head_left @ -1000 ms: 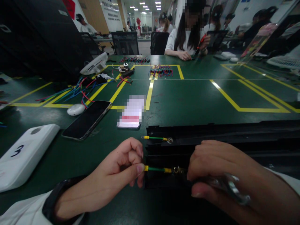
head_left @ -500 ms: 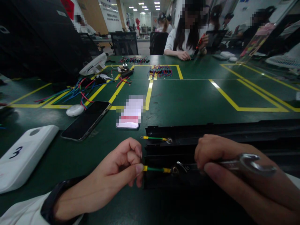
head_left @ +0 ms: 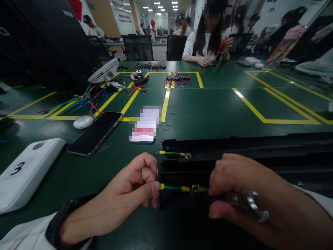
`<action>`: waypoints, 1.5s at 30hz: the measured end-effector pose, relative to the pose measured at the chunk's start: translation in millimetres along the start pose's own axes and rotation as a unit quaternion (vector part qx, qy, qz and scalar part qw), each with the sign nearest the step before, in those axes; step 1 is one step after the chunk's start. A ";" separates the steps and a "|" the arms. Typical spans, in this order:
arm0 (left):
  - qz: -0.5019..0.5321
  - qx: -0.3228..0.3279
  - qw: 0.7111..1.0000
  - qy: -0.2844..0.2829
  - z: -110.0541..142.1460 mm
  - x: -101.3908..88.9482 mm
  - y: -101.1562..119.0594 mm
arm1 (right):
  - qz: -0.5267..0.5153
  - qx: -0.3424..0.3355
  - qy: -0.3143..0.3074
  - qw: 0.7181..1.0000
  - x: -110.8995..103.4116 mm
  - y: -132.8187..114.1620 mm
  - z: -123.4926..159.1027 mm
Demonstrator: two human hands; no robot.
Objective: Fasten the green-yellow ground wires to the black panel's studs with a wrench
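The green table (head_left: 208, 114), marked out with yellow tape, is the biggest thing here, and the view's edges cut it off. A bulky dark case (head_left: 52, 41) fills the upper left corner; its top runs out of view and its underside is lost in shadow. Two long black strips lie side by side at the front, the far strip (head_left: 255, 145) and the near strip (head_left: 177, 203), both running toward the right edge; the right hand and forearm cover much of the near one, and its lower border melts into the dark.

The right hand (head_left: 244, 182) has its fingers closed around a wrench (head_left: 252, 205), hiding the middle of the handle. The left hand (head_left: 135, 185) pinches the outer end of the near wire (head_left: 174, 188) between thumb and fingers, so that tip can't be seen.

The wrench is shiny silver, with an open, curved end jutting out beside the right thumb; its other end is hard to make out by the near wire's ring. That wire is green with yellow sleeves, stretched straight over the near strip's left end. A matching far wire (head_left: 173, 153) lies on the far strip, its loose tip poking past the edge. Smallest is the brassy ring terminal (head_left: 194, 188), too blurred for detail.
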State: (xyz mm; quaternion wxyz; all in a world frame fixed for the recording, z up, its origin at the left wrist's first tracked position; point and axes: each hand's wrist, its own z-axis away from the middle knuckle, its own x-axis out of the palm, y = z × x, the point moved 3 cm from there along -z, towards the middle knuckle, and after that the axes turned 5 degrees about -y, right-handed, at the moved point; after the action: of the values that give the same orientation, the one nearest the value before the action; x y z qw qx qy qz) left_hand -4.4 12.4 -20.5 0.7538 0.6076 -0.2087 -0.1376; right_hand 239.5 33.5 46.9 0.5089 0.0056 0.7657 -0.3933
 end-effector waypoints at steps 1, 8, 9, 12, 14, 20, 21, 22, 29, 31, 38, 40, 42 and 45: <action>-0.001 0.000 1.000 0.001 -0.5 0.1 0.6 | 0.003 0.006 -0.006 1.000 -0.6 -0.4 -0.3; -0.015 0.000 1.000 0.003 -0.8 0.3 2.2 | -0.061 0.049 -0.072 0.994 -12.3 6.5 -1.7; -0.013 0.001 1.000 0.003 -0.7 0.2 1.9 | -0.067 0.040 -0.066 0.995 -15.0 6.3 -2.0; -0.007 0.005 1.000 -0.002 -0.6 0.0 0.8 | -0.027 0.059 -0.003 0.998 -23.5 5.5 -1.1; -0.007 0.003 1.000 -0.005 -0.4 -0.2 0.1 | 0.001 0.059 0.010 0.998 -24.1 2.5 1.2; -0.006 0.006 1.000 -0.003 0.8 -0.1 0.3 | 0.024 0.022 0.015 0.999 -12.4 -4.1 6.8; -0.006 0.006 1.000 -0.002 0.8 0.0 0.7 | 0.025 0.018 0.014 0.999 -10.5 -4.4 6.3; -0.008 0.005 1.000 -0.002 0.8 0.3 1.0 | 0.027 0.013 0.010 0.999 -8.8 -4.7 5.3; -0.006 0.008 1.000 -0.003 1.7 0.1 1.0 | 0.040 0.016 -0.004 0.999 -4.6 -4.4 1.9; -0.007 0.007 1.000 -0.003 2.0 -0.5 0.2 | 0.024 0.028 -0.016 0.999 -7.1 -2.3 1.6; -0.020 0.000 1.000 -0.004 0.7 -0.5 0.1 | -0.073 0.047 -0.099 0.991 -24.3 8.5 -9.9; -0.014 -0.001 1.000 -0.004 1.0 -1.1 -0.6 | -0.067 0.043 -0.059 0.995 -28.7 9.9 -9.9; -0.009 0.000 1.000 -0.005 1.7 -2.1 -1.8 | -0.061 0.054 -0.026 0.996 -29.1 10.1 -6.9; -0.006 0.007 1.000 -0.003 2.8 -3.2 -3.3 | -0.040 0.044 -0.017 0.998 -23.3 6.5 -1.0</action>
State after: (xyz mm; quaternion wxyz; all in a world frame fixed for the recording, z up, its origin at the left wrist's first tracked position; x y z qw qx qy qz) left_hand -8.4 10.7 -23.6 0.7483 0.6137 -0.2082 -0.1418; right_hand 252.7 47.7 61.5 0.5048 -0.0089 0.7385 -0.4470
